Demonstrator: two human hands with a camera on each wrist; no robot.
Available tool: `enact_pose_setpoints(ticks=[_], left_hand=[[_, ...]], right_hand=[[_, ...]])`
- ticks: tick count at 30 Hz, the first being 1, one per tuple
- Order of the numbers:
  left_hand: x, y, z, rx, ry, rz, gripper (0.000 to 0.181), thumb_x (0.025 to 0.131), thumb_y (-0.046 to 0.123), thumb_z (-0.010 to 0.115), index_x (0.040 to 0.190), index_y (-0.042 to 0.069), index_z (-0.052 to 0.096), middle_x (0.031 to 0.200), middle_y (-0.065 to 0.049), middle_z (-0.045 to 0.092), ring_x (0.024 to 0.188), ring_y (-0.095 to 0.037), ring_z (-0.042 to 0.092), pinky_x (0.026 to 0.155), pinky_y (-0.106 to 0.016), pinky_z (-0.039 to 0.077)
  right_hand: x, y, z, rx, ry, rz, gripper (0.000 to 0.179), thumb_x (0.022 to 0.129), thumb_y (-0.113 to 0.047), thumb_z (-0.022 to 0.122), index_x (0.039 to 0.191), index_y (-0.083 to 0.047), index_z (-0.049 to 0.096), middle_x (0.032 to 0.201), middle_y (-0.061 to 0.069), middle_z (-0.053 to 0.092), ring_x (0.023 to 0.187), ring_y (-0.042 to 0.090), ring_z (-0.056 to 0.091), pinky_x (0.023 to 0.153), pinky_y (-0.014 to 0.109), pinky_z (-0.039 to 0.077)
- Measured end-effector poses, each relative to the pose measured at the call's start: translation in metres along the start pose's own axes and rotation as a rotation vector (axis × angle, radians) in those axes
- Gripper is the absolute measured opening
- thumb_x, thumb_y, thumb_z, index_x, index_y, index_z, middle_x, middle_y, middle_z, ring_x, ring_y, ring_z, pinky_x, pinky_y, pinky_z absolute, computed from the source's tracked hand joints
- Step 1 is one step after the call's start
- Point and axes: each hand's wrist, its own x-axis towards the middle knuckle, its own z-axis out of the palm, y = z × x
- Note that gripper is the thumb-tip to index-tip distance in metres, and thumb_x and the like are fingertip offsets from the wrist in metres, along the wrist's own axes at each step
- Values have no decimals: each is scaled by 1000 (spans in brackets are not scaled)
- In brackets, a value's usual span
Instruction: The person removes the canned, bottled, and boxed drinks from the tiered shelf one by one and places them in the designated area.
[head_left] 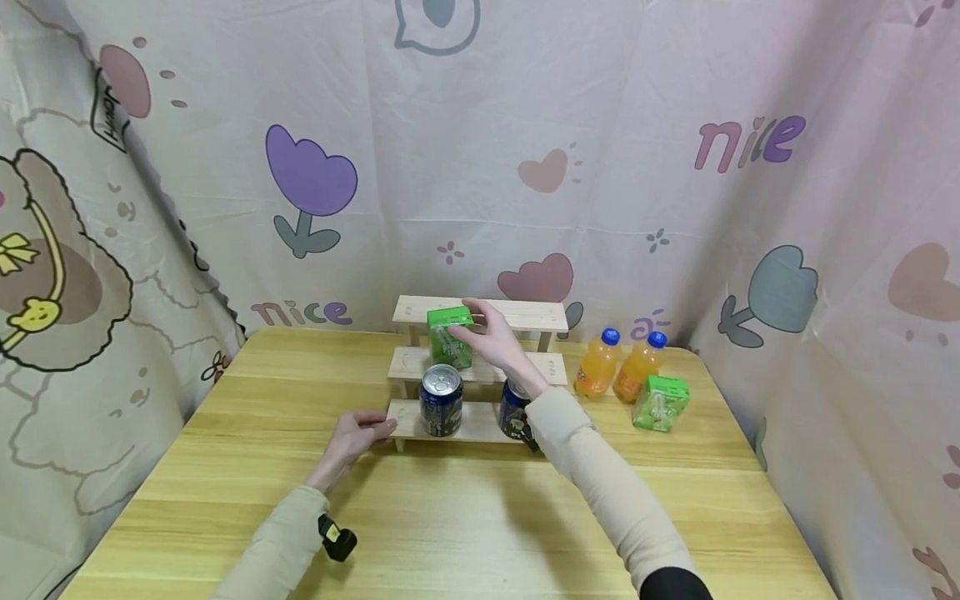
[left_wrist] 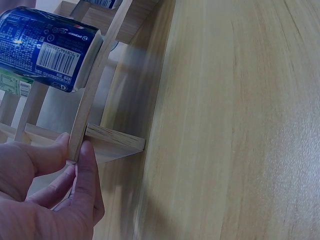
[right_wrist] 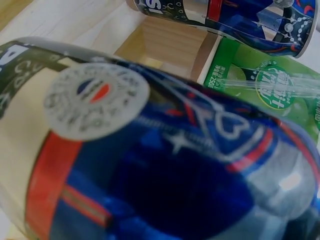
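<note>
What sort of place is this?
Probably a small screened-off demonstration corner: printed fabric hangs behind and beside a wooden table, where a tiered wooden stand displays drink cans.

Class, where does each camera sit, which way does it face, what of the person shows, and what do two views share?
Head: on the head, facing forward and down at the wooden shelf; left hand, right hand and sleeves show.
Left wrist: on that wrist, facing the shelf's end; left hand shows.
Right wrist: on that wrist, facing a close blue can, green carton beyond; no hand discernible.
Shared: head and left wrist show the left hand pinching the shelf's edge.
</note>
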Motion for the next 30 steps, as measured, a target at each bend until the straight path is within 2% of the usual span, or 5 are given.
enact_pose_setpoints(ticks=[4, 8, 11, 21, 30], left_hand=[[0, 0, 0, 9, 7, -14, 42, 97, 4, 64, 130, -19, 52, 121, -33, 64, 81, -9, 69, 86, -30, 64], [0, 0, 0, 5, 6, -10, 42, 97, 5, 64, 129, -20, 52, 120, -33, 65, 81, -9, 69, 84, -29, 64], [0, 1, 1, 0, 3, -5, 43, 97, 4, 64, 129, -21, 52, 120, -34, 64, 81, -9, 69, 83, -28, 64], [0, 0, 0, -6, -4, 0, 43, 97, 4, 64, 129, -21, 51, 117, -32, 66, 81, -9, 69, 82, -26, 64], [0, -1, 0, 22, 0, -7, 43, 97, 6, 64, 130, -19, 53, 123, -34, 63, 84, -11, 69, 88, -31, 63]], right_hand=[[3, 0, 1, -14, 11, 19, 62, 95, -23, 71, 149, -6, 45, 149, 19, 49, 136, 37, 50, 113, 48, 49], [5, -1, 0, -21, 8, 19, 54, 94, -20, 72, 142, -5, 51, 134, 19, 59, 122, 35, 60, 102, 42, 57], [6, 0, 0, -22, 14, 18, 47, 94, -17, 72, 136, -5, 56, 127, 18, 61, 116, 33, 64, 97, 38, 58], [4, 1, 0, -26, 62, -8, 40, 92, -13, 73, 128, -2, 60, 127, 18, 59, 115, 35, 66, 94, 35, 60], [0, -3, -2, -7, 84, -8, 42, 91, -12, 74, 129, -1, 60, 129, 19, 59, 116, 36, 65, 94, 37, 61]])
